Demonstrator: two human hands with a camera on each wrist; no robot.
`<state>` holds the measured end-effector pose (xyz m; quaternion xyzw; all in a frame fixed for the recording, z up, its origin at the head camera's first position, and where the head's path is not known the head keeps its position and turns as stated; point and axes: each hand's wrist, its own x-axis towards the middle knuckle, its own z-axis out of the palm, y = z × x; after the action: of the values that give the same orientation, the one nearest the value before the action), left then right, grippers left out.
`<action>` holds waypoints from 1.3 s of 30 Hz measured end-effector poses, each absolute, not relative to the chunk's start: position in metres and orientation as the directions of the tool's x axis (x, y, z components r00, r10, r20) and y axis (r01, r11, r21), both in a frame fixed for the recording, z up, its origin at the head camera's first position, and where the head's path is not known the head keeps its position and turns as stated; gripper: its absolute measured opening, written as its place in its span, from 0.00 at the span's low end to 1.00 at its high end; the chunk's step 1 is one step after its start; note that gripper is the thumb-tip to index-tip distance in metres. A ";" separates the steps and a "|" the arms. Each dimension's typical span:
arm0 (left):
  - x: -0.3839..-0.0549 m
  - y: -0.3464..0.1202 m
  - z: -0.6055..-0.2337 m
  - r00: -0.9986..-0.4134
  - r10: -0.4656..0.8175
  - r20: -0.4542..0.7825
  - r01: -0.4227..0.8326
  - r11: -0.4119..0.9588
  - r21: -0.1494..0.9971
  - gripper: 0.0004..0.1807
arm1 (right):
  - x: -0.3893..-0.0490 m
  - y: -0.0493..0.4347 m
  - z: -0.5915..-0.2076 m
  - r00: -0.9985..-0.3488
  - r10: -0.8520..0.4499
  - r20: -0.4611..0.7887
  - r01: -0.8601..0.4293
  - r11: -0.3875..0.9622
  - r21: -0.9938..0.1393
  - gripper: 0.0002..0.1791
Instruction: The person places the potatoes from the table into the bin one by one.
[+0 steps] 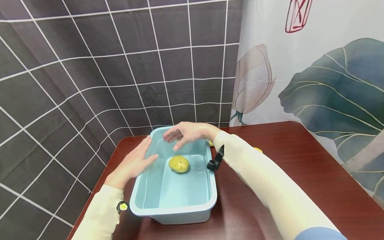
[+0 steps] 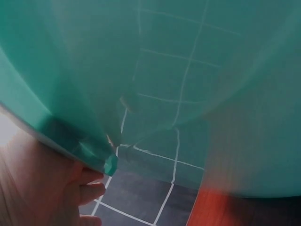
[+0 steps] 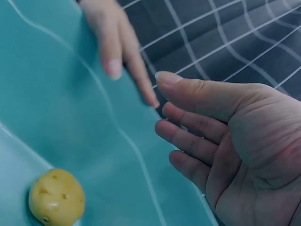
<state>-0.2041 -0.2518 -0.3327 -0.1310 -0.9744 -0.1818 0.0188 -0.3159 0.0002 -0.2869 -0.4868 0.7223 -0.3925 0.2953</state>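
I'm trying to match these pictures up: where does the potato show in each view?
Head: the potato lies in the blue tub, below picture centre.
Left wrist: not visible.
Right wrist: lower left corner area.
Shared landmark: the dark, white-lined backdrop.

The head camera looks forward and down from above at the pale-blue rectangular plastic basin (image 1: pixel 183 211), the left wrist camera (image 1: pixel 122 206) faces its left side closely, and the right wrist camera (image 1: pixel 213 165), looking leftward across it, shares the yellow oval potato (image 1: pixel 179 164) with the head view.
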 end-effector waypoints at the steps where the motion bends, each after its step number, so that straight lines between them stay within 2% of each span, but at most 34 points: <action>1: -0.204 -0.252 -0.333 -0.965 0.247 0.084 0.261 0.901 0.348 0.44 | -0.314 0.006 -0.283 -0.344 -0.938 -0.028 -0.485 0.204 -0.850 0.37; 8: -0.204 -0.253 -0.332 -0.965 0.249 0.084 0.262 0.902 0.342 0.44 | -0.305 0.061 -0.272 -0.353 -0.928 0.120 -0.603 0.127 -0.788 0.37; 17: -0.204 -0.254 -0.329 -0.964 0.252 0.089 0.267 0.899 0.347 0.43 | -0.294 0.149 -0.274 -0.533 -0.821 0.206 -0.610 0.205 -0.765 0.32; 30: -0.205 -0.253 -0.332 -0.960 0.264 0.087 0.278 0.894 0.351 0.43 | -0.269 0.240 -0.308 -0.702 -0.692 0.169 -0.594 0.438 -0.675 0.33; 39: -0.205 -0.253 -0.331 -0.963 0.262 0.070 0.269 0.894 0.357 0.44 | -0.254 0.281 -0.338 -0.751 -0.640 0.162 -0.529 0.437 -0.727 0.33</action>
<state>-0.2054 -0.2531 -0.3312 -0.1364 -0.9732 -0.1850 0.0101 -0.2537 0.2812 -0.3378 -0.3461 0.8448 -0.4023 0.0689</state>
